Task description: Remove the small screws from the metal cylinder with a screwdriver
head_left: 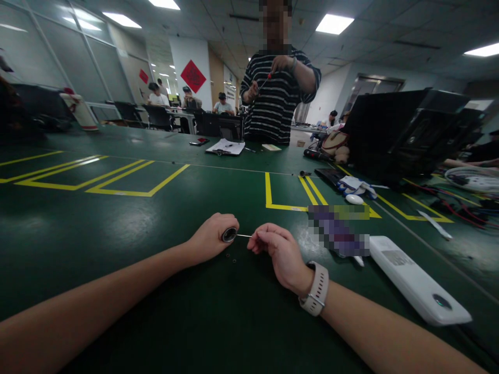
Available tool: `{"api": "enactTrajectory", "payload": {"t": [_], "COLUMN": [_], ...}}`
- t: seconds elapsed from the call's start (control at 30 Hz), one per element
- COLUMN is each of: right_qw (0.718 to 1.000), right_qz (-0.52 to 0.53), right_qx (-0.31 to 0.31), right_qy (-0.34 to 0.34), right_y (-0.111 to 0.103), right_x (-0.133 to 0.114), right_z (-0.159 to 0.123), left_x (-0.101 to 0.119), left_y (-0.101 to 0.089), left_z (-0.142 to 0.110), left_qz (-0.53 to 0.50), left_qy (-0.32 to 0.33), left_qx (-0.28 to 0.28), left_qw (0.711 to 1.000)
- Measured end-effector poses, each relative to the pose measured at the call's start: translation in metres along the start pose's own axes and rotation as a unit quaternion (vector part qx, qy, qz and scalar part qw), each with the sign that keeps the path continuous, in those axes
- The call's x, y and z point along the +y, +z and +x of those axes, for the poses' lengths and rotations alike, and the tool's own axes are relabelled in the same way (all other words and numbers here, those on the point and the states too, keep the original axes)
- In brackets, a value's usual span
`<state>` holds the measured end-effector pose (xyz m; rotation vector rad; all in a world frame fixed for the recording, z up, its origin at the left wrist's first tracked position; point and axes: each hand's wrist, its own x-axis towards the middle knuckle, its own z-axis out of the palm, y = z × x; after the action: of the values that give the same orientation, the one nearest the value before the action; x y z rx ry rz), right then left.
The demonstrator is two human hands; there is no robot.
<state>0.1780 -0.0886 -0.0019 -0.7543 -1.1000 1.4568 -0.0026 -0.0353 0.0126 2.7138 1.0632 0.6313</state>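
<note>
My left hand [212, 238] is wrapped around a short dark cylinder [229, 235] whose round end, with a shiny rim, faces me. From beside that end a thin metal rod [244, 236] runs across to my right hand [276, 252], where the fingertips pinch its other end. Whether the rod enters the cylinder or only touches it I cannot tell. My fingers hide the rest of both things. Just below the left hand, two tiny dark ring-like parts, a nearer one [234, 261] and a farther one [228, 255], lie on the green table [187, 322].
To the right lie a blurred purple packet [337, 234] and a long white device [417, 280] with a cable. Beyond are a white oval object [354, 199], gloves [356, 185] and a black case [405, 135]. Across the table stands a person [273, 98] holding a red-handled tool.
</note>
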Motion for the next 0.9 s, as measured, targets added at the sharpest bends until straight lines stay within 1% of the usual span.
{"api": "enactTrajectory", "payload": {"t": [0.1, 0.27, 0.47, 0.63, 0.9], "right_qw": [1.0, 0.999, 0.999, 0.999, 0.999], "right_qz": [0.011, 0.041, 0.042, 0.034, 0.03], "right_qx": [-0.005, 0.006, 0.017, 0.018, 0.044], "right_qy": [0.011, 0.023, 0.021, 0.02, 0.012], "right_y": [0.0012, 0.0017, 0.0014, 0.0028, 0.0016], "right_x": [-0.0018, -0.005, -0.0038, -0.0034, -0.0033], "right_z": [-0.0001, 0.0025, 0.004, 0.0026, 0.0048], "left_x": [-0.0002, -0.0003, -0.001, -0.0019, 0.0036], "left_y": [0.0004, 0.0004, 0.0011, 0.0023, -0.0009], "left_z": [-0.0003, -0.0005, -0.0006, -0.0017, -0.0011], "left_qz": [0.012, 0.002, 0.002, 0.03, 0.049], "left_qy": [0.02, 0.024, 0.042, 0.067, 0.064], "left_qx": [-0.014, -0.015, -0.018, -0.029, -0.037], "left_qw": [1.0, 1.0, 0.999, 0.997, 0.996]}}
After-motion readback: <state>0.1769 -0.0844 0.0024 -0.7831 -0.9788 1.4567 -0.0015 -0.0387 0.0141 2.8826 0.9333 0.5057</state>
